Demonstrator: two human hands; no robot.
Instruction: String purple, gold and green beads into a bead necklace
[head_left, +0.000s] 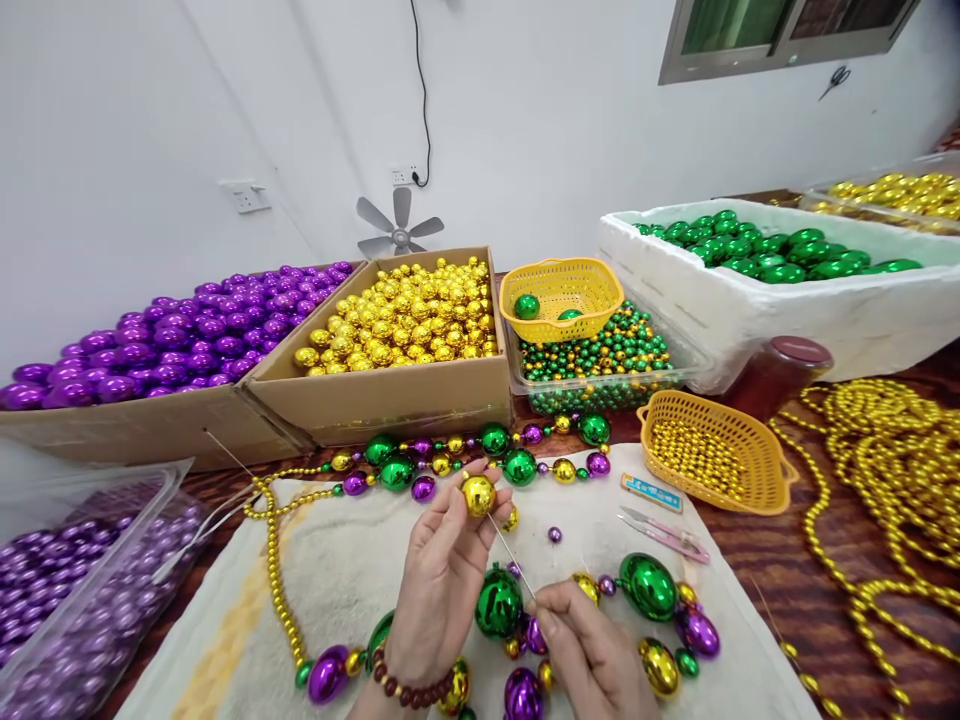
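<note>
My left hand (450,550) pinches a shiny gold bead (478,495) between thumb and fingers, above the white cloth (337,560). In my right hand (585,650), thumb and forefinger grip a long thin needle (513,556) that slants up to the gold bead. Whether its tip is inside the bead I cannot tell. Under and around my hands lies a beaded garland with a large green bead (498,602), a purple bead (328,674) and a string of small gold beads (279,580). A lone small purple bead (554,535) sits on the cloth.
Boxes of purple beads (172,330) and gold beads (405,315) stand behind, beside a white foam box (675,300) of green beads. To the right are a yellow basket (772,470), pink-handled snips (675,540) and piled gold strands (892,470). A jar (780,375) leans there.
</note>
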